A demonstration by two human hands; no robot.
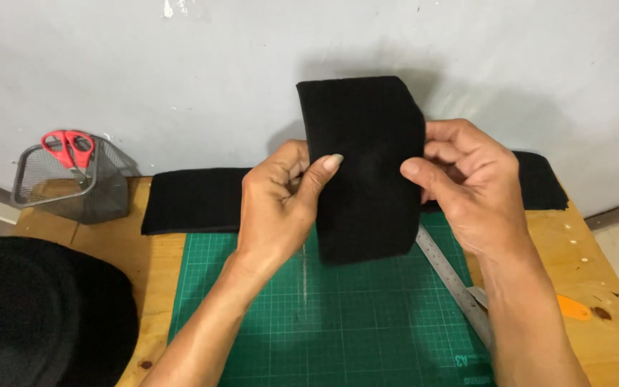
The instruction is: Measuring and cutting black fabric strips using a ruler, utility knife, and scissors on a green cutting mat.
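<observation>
Both hands are pinching the black felt piece [367, 168] upright above the green mat [338, 315], left hand [277, 208] and right hand [467, 186] thumbs pressing its side edges. Looks soft, light, floppy, so edges seem best.

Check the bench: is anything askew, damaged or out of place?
Nothing serious. The metal ruler lies diagonally across the green cutting mat, off its grid lines. Both hands, left and right, hold the black fabric piece upright.

free: green cutting mat [338, 322] near edge | blocked: metal ruler [453, 276] right, mesh basket [73, 183] far-left
</observation>
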